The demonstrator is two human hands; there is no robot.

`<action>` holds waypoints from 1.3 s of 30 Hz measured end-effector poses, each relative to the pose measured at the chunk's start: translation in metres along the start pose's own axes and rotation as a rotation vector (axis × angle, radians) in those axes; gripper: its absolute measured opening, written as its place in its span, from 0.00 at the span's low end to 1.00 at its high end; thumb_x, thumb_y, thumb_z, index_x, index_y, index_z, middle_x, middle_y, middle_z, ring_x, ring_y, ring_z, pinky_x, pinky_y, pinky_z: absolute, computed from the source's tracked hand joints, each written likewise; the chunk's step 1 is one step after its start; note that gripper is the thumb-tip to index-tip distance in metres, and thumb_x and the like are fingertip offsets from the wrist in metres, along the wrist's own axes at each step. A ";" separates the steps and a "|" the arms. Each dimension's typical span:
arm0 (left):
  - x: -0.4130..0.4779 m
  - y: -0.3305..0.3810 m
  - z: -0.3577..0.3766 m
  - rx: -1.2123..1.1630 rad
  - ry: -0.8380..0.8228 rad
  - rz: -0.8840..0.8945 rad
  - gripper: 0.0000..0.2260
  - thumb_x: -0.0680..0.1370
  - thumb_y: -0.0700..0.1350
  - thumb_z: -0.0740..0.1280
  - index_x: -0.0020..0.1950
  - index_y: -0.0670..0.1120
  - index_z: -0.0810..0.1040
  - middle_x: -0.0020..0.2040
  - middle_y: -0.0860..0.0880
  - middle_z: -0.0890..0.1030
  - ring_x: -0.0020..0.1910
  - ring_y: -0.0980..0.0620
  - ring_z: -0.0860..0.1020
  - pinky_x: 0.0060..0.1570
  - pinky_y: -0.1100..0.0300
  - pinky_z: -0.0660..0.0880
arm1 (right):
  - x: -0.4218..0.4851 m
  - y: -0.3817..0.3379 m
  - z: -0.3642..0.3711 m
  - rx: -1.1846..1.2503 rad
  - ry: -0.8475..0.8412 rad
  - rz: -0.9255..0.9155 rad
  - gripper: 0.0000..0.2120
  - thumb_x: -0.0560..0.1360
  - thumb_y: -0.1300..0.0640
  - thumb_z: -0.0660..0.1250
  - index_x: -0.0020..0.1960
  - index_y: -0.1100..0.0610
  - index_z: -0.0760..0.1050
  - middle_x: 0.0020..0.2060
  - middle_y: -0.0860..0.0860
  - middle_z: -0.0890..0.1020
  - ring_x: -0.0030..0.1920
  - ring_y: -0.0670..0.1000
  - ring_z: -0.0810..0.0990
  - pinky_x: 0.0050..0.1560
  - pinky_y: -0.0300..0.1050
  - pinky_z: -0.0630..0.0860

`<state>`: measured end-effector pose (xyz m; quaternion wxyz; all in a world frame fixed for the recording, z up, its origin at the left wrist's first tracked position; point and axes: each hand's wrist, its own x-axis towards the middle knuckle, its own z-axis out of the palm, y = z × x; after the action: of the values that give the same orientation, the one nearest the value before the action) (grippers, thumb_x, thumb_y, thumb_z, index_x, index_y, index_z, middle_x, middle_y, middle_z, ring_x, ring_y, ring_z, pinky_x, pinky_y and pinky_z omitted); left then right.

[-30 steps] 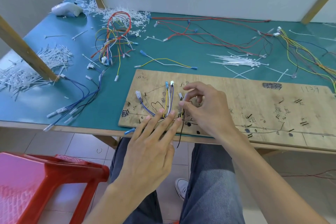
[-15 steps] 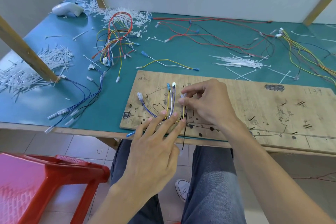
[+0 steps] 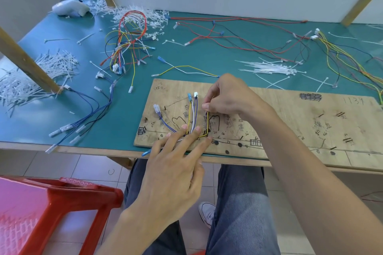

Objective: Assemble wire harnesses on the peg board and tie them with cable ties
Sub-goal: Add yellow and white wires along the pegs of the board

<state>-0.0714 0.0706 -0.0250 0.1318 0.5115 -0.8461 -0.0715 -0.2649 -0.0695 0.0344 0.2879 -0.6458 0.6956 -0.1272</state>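
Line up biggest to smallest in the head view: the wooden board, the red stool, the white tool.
1. wooden board
2. red stool, near the camera and cut off, so unsure
3. white tool, far back

All the writing that can be read is done by hand in dark marker on the wooden peg board (image 3: 290, 107). Near its far right corner stands the number 1134 (image 3: 353, 100), large and rather faint. Just left of it is a heavy black scribbled-over mark (image 3: 310, 96) that cannot be read. At the far left corner is a small 175 (image 3: 158, 88). Along the ruled line near the front edge sit tiny figures, one of which reads as 70 (image 3: 228, 142). Handwritten Chinese characters (image 3: 186, 111) stand just left of the upright wires (image 3: 192, 114). More lie further right, too blurred to make out.
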 end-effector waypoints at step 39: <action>0.008 -0.027 -0.022 0.111 0.130 -0.201 0.04 0.77 0.46 0.74 0.47 0.50 0.79 0.52 0.53 0.77 0.56 0.46 0.69 0.49 0.51 0.61 | -0.102 0.036 0.072 -0.121 0.540 -0.473 0.04 0.78 0.53 0.75 0.53 0.49 0.86 0.45 0.42 0.84 0.54 0.52 0.79 0.54 0.53 0.66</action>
<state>-0.0456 0.0515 -0.0098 0.1498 0.6037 -0.7830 -0.0040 -0.2537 0.0487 -0.0194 0.0175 -0.7477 0.5843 -0.3149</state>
